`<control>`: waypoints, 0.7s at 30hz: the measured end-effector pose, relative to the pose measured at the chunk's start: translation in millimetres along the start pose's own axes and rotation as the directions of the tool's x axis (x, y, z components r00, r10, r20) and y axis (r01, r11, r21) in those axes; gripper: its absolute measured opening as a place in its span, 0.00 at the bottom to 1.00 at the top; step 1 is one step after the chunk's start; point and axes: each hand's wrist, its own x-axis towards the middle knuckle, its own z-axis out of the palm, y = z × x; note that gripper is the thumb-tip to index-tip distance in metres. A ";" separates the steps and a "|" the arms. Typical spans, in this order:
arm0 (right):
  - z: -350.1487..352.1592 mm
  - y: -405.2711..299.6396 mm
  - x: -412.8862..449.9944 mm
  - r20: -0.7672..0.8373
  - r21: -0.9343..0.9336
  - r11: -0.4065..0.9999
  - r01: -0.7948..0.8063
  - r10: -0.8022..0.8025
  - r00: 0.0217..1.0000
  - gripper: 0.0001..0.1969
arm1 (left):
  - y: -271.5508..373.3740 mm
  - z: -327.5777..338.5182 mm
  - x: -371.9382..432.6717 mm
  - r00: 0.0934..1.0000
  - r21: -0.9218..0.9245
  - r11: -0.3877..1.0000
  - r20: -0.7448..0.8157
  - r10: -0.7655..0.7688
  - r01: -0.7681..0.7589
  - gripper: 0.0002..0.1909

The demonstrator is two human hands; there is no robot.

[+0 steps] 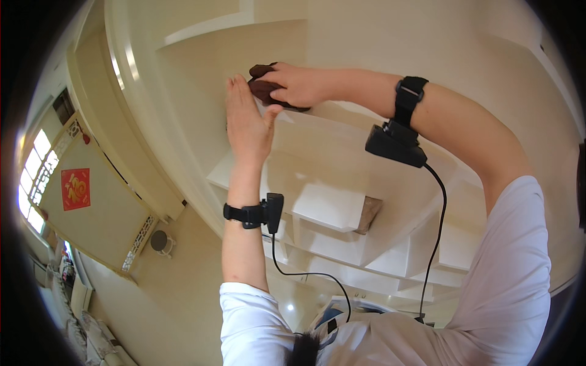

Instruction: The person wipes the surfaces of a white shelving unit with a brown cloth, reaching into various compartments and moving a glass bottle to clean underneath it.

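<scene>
My right hand (300,84) presses a dark brown cloth (263,89) onto the end of a white wall shelf (320,132). The cloth bunches up between and beyond its fingers. Close to the cloth's left side, my left hand (249,126) lies flat along the shelf's end, fingers straight and thumb held out, with nothing visible in it. Its palm is hidden, so how firmly it touches the shelf cannot be told. Black straps hold a dark device on each forearm, and each device (396,144) trails a thin cable.
Lower white compartments (329,206) step down below the shelf, with a brownish object (368,215) beside one. At the left stand a screen panel (105,210) with a red paper decoration (75,190), a round stool (160,241) and a sofa (98,336). A white ledge (210,27) runs above.
</scene>
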 end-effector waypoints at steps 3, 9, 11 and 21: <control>9.2 4.8 -29.3 0.057 -0.126 0.990 -0.058 0.066 0.996 0.24 | 2.7 -8.1 0.9 0.999 -0.033 0.999 -0.012 0.031 -0.032 0.46; -6.6 23.4 -70.6 0.074 -0.007 0.996 -0.087 0.087 0.993 0.24 | 68.0 0.7 22.1 0.946 0.006 0.998 0.320 0.054 -0.059 0.26; -12.3 17.0 -78.7 0.117 0.144 0.982 -0.123 0.107 0.987 0.25 | 75.4 5.4 28.1 0.957 -0.055 0.997 0.280 0.071 -0.058 0.23; -23.7 35.6 -216.8 0.058 -0.076 0.902 -0.424 0.429 0.902 0.36 | 77.0 40.2 82.4 0.579 -0.010 0.991 0.811 0.085 -0.131 0.33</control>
